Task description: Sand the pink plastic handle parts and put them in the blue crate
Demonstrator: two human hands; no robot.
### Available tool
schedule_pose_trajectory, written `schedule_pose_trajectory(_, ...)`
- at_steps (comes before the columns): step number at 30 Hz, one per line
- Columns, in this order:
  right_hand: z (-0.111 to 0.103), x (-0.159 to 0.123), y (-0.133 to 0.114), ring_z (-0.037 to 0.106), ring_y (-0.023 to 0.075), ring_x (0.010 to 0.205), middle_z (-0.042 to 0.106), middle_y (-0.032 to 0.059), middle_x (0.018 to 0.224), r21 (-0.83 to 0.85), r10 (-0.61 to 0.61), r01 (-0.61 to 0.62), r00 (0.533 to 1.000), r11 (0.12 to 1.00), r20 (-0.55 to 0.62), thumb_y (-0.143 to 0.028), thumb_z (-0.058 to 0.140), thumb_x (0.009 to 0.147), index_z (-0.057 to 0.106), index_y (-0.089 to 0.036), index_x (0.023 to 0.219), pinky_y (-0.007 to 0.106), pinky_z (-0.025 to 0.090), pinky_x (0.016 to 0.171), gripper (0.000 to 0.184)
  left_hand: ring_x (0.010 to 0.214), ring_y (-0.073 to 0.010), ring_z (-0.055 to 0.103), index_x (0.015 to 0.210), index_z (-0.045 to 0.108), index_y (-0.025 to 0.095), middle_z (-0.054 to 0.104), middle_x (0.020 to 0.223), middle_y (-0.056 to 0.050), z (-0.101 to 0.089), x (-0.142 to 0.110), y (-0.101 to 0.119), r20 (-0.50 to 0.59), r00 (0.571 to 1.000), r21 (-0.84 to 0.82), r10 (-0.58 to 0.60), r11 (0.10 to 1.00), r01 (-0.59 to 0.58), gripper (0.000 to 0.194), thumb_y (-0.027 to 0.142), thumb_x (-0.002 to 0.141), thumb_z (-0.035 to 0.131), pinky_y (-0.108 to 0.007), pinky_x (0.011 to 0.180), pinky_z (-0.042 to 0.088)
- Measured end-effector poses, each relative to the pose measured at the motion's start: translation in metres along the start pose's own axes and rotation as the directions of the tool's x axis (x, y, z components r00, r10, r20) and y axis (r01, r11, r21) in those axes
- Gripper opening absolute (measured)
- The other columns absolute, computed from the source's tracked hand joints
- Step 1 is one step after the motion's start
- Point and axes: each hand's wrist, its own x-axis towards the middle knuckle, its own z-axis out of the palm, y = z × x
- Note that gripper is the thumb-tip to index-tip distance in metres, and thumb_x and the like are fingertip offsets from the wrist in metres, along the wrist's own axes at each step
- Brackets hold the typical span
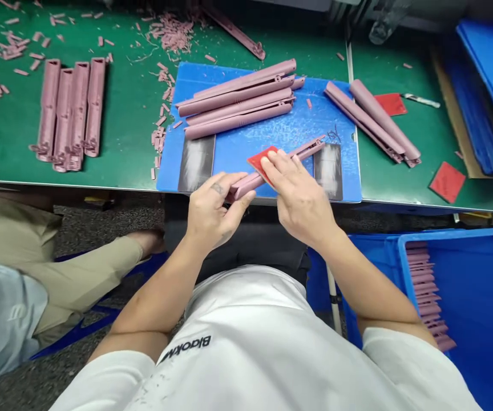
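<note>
The left hand (215, 218) closes around the end of a pink plastic bar (302, 150), and the right hand (298, 198), spread, presses a red sanding sheet (262, 162) on it, at twelve o'clock over the blue mat (246, 153) edge.

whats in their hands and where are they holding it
The left hand grips the near end of a long mauve plastic part. The right hand presses a red abrasive pad onto the part's middle.
</note>
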Motion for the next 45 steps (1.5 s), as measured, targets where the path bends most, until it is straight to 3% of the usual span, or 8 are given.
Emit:
schedule_pose_trajectory(5, 0.000, 0.011, 0.010, 0.044, 0.0283, 0.162, 0.053, 0.0111, 0.169, -0.106, 0.298, -0.297, 0.955, 0.949, -0.011, 0.000, 0.039, 0.096, 0.058, -0.014, 0.162, 0.059, 0.029, 0.139, 0.070, 0.085, -0.0212, 0.070, 0.121, 0.080, 0.024, 0.077, 0.099, -0.005, 0.002, -0.001, -0.004, -0.039, 0.999, -0.036, -0.017, 0.999, 0.016, 0.031, 0.047, 0.101, 0.073, -0.035, 0.083, 0.059)
schedule_pose_trajectory(9, 0.004, 0.015, 0.018, 0.038, 0.0222, 0.165, 0.049, -0.0007, 0.172, -0.071, 0.077, -0.074, 0.996, 0.995, 0.040, -0.002, 0.038, 0.100, 0.056, -0.025, 0.166, 0.052, 0.028, 0.141, 0.072, 0.086, -0.0216, 0.071, 0.120, 0.079, 0.024, 0.078, 0.101, -0.006, 0.002, -0.003, -0.012, -0.028, 0.998, -0.054, -0.062, 0.997, 0.060, 0.032, 0.049, 0.100, 0.073, -0.035, 0.082, 0.060)
schedule_pose_trajectory(13, 0.001, 0.016, 0.023, 0.046, 0.0282, 0.161, 0.052, 0.0103, 0.169, -0.157, 0.335, -0.328, 0.942, 0.931, 0.022, 0.000, 0.040, 0.097, 0.056, -0.014, 0.163, 0.057, 0.030, 0.138, 0.070, 0.088, -0.0221, 0.071, 0.121, 0.079, 0.026, 0.078, 0.104, -0.006, 0.002, -0.007, -0.019, -0.026, 0.997, -0.067, -0.072, 0.995, 0.070, 0.030, 0.045, 0.099, 0.075, -0.037, 0.086, 0.061)
schedule_pose_trajectory(25, -0.012, 0.021, 0.069, 0.039, 0.0304, 0.165, 0.044, 0.0115, 0.174, -0.214, 0.228, -0.212, 0.972, 0.954, 0.054, -0.005, 0.042, 0.092, 0.048, -0.015, 0.170, 0.063, 0.029, 0.138, 0.078, 0.084, -0.0205, 0.069, 0.132, 0.080, 0.029, 0.079, 0.107, -0.005, -0.019, 0.023, -0.045, 0.078, 0.986, -0.076, -0.148, 0.985, 0.154, 0.035, 0.046, 0.105, 0.067, -0.034, 0.086, 0.059)
schedule_pose_trajectory(29, 0.003, 0.025, 0.020, 0.039, 0.0307, 0.164, 0.043, 0.0135, 0.175, -0.191, 0.281, -0.273, 0.959, 0.943, 0.018, -0.003, 0.041, 0.093, 0.048, -0.011, 0.169, 0.062, 0.030, 0.139, 0.077, 0.079, -0.0187, 0.068, 0.139, 0.076, 0.025, 0.080, 0.104, -0.005, -0.016, 0.022, -0.045, 0.164, 0.974, -0.128, -0.157, 0.976, 0.179, 0.052, 0.051, 0.094, 0.079, -0.032, 0.079, 0.059)
schedule_pose_trajectory(34, 0.009, 0.028, -0.060, 0.018, 0.0187, 0.171, 0.035, 0.0059, 0.179, -0.047, -0.280, 0.287, 0.952, 0.957, 0.120, -0.005, 0.032, 0.107, 0.053, -0.017, 0.167, 0.047, 0.022, 0.144, 0.065, 0.063, -0.0159, 0.061, 0.108, 0.083, 0.023, 0.071, 0.075, 0.000, -0.010, 0.013, -0.030, 0.052, 0.987, -0.157, -0.151, 0.975, 0.157, 0.029, 0.050, 0.100, 0.072, -0.031, 0.066, 0.055)
schedule_pose_trajectory(39, 0.000, 0.043, -0.024, 0.046, 0.0320, 0.160, 0.053, 0.0168, 0.167, -0.200, 0.271, -0.251, 0.960, 0.947, 0.077, 0.000, 0.038, 0.091, 0.057, -0.007, 0.162, 0.063, 0.030, 0.138, 0.074, 0.074, -0.0180, 0.072, 0.127, 0.081, 0.024, 0.083, 0.102, -0.005, -0.011, 0.006, -0.025, -0.010, 0.985, -0.140, -0.170, 0.976, 0.167, 0.040, 0.050, 0.098, 0.077, -0.031, 0.073, 0.061)
schedule_pose_trajectory(45, 0.000, 0.035, -0.014, 0.040, 0.0239, 0.164, 0.049, 0.0073, 0.171, -0.094, -0.037, 0.049, 0.992, 0.994, 0.119, -0.005, 0.035, 0.100, 0.058, -0.018, 0.163, 0.052, 0.028, 0.141, 0.069, 0.069, -0.0166, 0.070, 0.124, 0.082, 0.024, 0.083, 0.097, -0.004, -0.011, 0.006, -0.028, -0.011, 0.993, -0.146, -0.114, 0.983, 0.111, 0.033, 0.044, 0.098, 0.078, -0.030, 0.070, 0.059)
